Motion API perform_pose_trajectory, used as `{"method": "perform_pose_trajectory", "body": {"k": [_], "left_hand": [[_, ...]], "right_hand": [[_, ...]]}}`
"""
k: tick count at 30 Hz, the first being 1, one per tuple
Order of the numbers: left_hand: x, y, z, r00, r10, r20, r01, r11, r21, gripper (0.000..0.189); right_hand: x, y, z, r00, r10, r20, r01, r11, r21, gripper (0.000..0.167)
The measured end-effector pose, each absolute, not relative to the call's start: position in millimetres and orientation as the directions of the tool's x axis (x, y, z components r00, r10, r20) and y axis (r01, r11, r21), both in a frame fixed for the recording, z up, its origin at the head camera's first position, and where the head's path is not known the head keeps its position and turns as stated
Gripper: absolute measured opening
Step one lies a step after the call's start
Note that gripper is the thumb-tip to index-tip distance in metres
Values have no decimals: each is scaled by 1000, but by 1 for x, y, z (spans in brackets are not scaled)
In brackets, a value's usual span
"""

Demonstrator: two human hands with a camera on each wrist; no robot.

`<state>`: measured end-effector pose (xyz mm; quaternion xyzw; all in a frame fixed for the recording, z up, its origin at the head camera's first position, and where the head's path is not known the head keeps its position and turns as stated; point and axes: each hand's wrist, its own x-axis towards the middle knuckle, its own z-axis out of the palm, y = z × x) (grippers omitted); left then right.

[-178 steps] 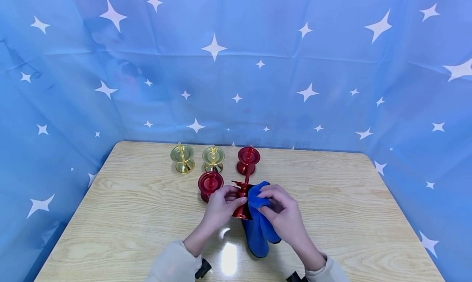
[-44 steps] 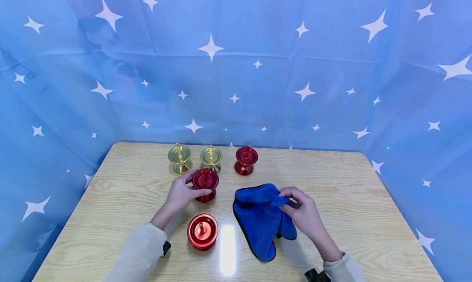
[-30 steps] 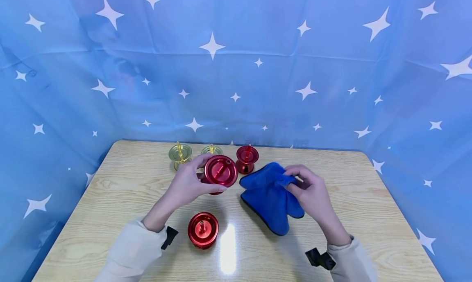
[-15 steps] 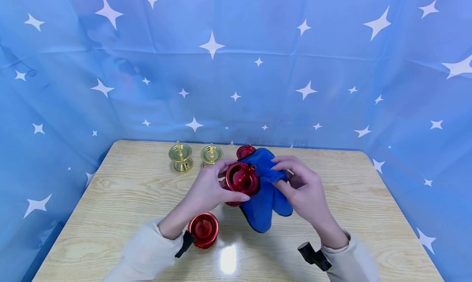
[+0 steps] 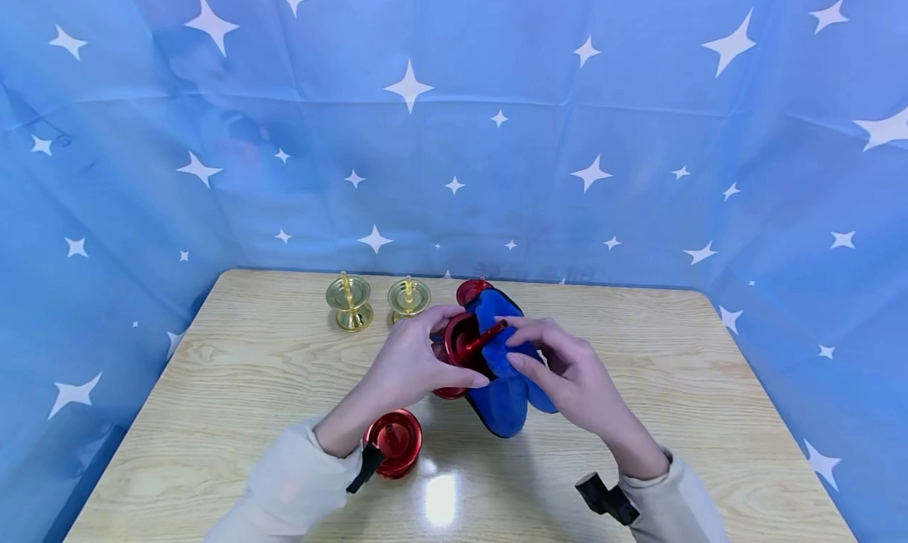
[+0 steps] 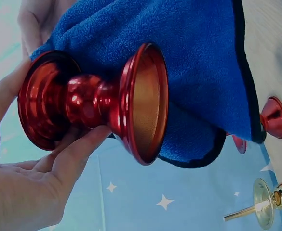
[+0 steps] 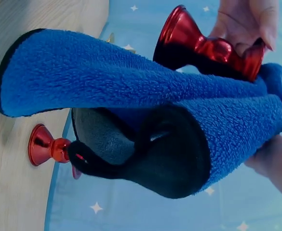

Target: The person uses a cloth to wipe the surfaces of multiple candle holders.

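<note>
So there's a sky-blue fabric backdrop [image 5: 496,46] with white four-pointed stars behind everything. Low on it, just over the table's back edge, there's some faint lettering [image 5: 571,275], way too washed out to read. Under that you've got the pale wood-grain table [image 5: 674,385] with rounded back corners.

Next size down is the blue plush cloth with black edging [image 5: 500,397], folded and draping down. The right hand [image 5: 574,373] has its fingers curled and is pinching a bunch of it. The left hand [image 5: 407,354] is wrapped around a shiny red metallic spool-shaped holder with a spike [image 6: 85,103], thumb on the near side, fingers on the far side. That holder is tipped over, dish and spike leaning toward the right hand, hollow base showing to the left wrist camera. The cloth lies up against the dish; can't tell if the right fingertips touch the spike.

A second red holder [image 5: 400,440] stands near the left wrist, and a third red holder [image 5: 470,292] is at the back, partly behind the cloth. Two matching gold ones stand upright to its left: outer gold holder [image 5: 352,318] and inner gold holder [image 5: 409,297].
</note>
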<state>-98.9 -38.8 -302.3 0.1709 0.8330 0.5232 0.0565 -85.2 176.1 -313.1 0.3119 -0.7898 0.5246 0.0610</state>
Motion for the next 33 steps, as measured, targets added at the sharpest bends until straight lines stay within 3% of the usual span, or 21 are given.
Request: {"method": "perform_pose_trajectory", "body": {"k": [3, 8, 11, 23, 33], "left_hand": [[-100, -36, -302, -937, 338, 91, 226, 384, 895, 73], [-99, -32, -306, -939, 328, 106, 238, 394, 888, 74], [-96, -29, -309, -937, 330, 113, 253, 422, 871, 76], [-95, -15, -328, -917, 349, 190, 354, 499, 791, 74], [-92, -9, -330, -903, 364, 227, 397, 508, 764, 73]], "right_hand": [[-86, 175, -313, -828, -394, 398, -511, 241, -825, 28], [-86, 174, -314, -862, -355, 363, -478, 328, -815, 48], [-86, 175, -316, -865, -359, 350, -476, 368, -799, 52], [-83, 174, -325, -895, -345, 281, -419, 435, -797, 41], [-83, 171, -329, -915, -277, 293, -383, 373, -845, 34]]}}
